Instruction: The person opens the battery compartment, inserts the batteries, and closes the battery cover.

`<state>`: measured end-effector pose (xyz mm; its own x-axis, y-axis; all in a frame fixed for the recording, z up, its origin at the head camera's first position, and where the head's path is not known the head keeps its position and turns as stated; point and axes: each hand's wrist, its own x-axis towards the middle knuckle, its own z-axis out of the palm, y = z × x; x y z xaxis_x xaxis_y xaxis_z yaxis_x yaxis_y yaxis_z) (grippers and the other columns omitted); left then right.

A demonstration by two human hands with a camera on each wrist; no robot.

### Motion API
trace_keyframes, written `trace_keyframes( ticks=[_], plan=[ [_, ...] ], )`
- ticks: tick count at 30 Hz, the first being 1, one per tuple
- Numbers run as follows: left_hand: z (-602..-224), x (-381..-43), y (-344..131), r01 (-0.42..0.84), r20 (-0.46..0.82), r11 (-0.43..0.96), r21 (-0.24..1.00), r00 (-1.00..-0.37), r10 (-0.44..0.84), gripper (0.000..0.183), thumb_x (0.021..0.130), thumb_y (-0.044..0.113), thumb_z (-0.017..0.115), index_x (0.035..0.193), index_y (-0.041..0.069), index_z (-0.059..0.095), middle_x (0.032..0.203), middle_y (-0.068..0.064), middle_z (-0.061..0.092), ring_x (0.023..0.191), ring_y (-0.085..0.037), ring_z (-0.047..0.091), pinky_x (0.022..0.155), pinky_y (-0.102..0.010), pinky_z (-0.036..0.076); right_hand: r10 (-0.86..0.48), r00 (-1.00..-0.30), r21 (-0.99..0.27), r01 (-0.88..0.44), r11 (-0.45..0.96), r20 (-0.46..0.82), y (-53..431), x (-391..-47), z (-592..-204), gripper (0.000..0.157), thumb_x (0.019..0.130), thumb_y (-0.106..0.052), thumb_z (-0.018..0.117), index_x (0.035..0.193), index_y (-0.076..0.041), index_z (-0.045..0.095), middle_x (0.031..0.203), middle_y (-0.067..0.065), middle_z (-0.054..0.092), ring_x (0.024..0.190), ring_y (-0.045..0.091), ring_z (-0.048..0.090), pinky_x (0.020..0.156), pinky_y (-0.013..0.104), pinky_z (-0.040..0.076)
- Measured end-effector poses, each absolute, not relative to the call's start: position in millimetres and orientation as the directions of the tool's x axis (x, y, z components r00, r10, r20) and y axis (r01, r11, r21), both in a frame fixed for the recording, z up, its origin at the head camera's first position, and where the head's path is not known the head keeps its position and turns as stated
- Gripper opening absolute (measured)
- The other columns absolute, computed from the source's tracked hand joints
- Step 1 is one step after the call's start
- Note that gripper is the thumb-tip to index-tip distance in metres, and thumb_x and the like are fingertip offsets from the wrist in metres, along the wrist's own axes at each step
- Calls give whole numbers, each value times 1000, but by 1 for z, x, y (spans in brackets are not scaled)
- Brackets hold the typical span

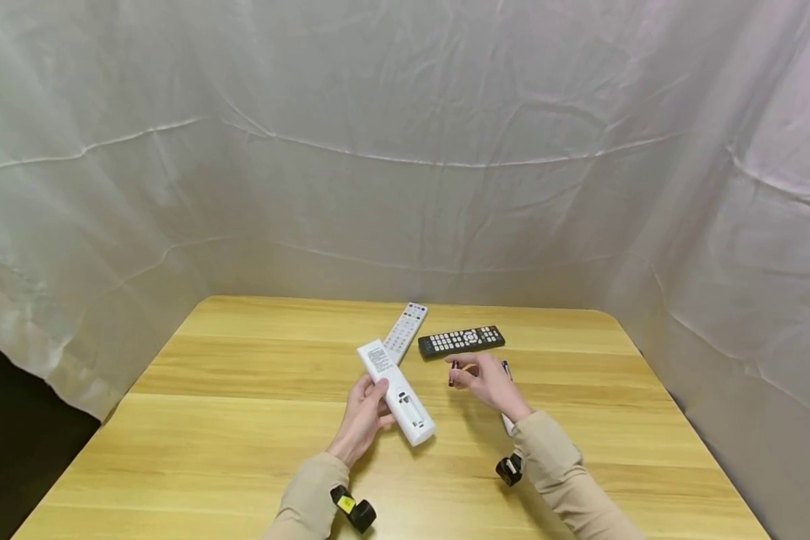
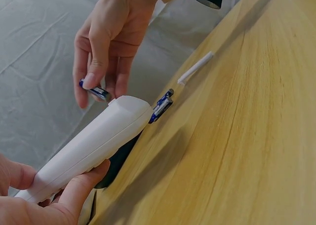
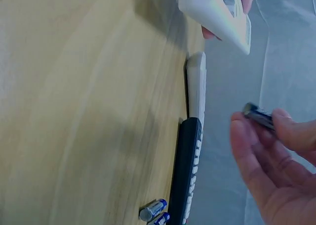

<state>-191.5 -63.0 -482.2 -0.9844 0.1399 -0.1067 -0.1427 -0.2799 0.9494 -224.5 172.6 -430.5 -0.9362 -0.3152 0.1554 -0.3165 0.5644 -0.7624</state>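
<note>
My left hand (image 1: 363, 414) grips a white remote control (image 1: 386, 365) above the table, its back turned up. The battery compartment (image 1: 412, 410) in that back is uncovered, with metal contacts showing and no battery inside. To the right of it, my right hand (image 1: 491, 386) pinches a small dark battery (image 1: 454, 373) between thumb and fingers. In the left wrist view, this battery (image 2: 95, 90) is held just beyond the remote's end. Two blue-and-silver batteries (image 2: 161, 106) lie on the table, partly hidden behind my right hand in the head view.
Farther back on the wooden table (image 1: 243, 420) lie another white remote (image 1: 406, 330) and a black remote (image 1: 462, 341), buttons up. A thin white piece (image 2: 196, 67) rests near the loose batteries, mostly under my right wrist in the head view. Grey curtains (image 1: 405, 202) enclose the back and sides.
</note>
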Motion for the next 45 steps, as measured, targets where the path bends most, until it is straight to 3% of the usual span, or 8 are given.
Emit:
trace_keyframes(
  ticks=[3,8,14,22,31,45],
  plan=[
    [-483,-193,-63,-142,-105,-288,947,-985,140,45,109,16,36,148,-5,28,141,-34,49,103,-22,69,83,-38,65,-273,-947,-815,-292,501,171,167,-224,-431,27,90,1,69,116,9,65,90,21,72,74,29,73,71,40,66],
    [-484,-194,-62,-145,-108,-292,945,-984,138,44,109,15,36,147,-6,29,139,-34,50,100,-20,70,82,-37,65,-219,-958,-839,-269,474,183,158,-219,-427,23,84,4,74,104,7,64,90,22,73,73,27,74,66,29,65],
    [-483,-194,-61,-141,-104,-292,946,-985,137,45,109,15,36,148,-6,29,141,-35,48,101,-21,70,83,-38,65,-201,-964,-831,-251,496,172,151,-215,-426,25,84,2,76,106,2,64,91,18,75,74,22,74,68,30,65],
    [-483,-194,-61,-140,-104,-287,947,-985,139,46,109,16,36,149,-5,28,142,-35,48,103,-22,69,84,-38,65,-236,-946,-796,-315,517,221,144,-210,-427,21,84,-3,77,102,-1,65,91,18,76,73,21,73,64,21,62],
    [-483,-195,-59,-132,-94,-286,949,-985,141,46,109,16,36,149,-5,27,143,-36,47,104,-23,69,85,-38,65,-279,-934,-779,-344,524,224,133,-203,-427,19,85,-2,75,101,-4,66,90,14,75,71,16,71,63,20,61],
    [-483,-196,-56,-127,-89,-294,947,-986,139,42,109,15,35,146,-5,30,144,-37,46,102,-21,70,86,-39,64,-343,-910,-722,-398,566,233,120,-197,-428,17,84,-5,78,97,-5,67,91,12,75,76,19,72,66,16,59]
  ],
)
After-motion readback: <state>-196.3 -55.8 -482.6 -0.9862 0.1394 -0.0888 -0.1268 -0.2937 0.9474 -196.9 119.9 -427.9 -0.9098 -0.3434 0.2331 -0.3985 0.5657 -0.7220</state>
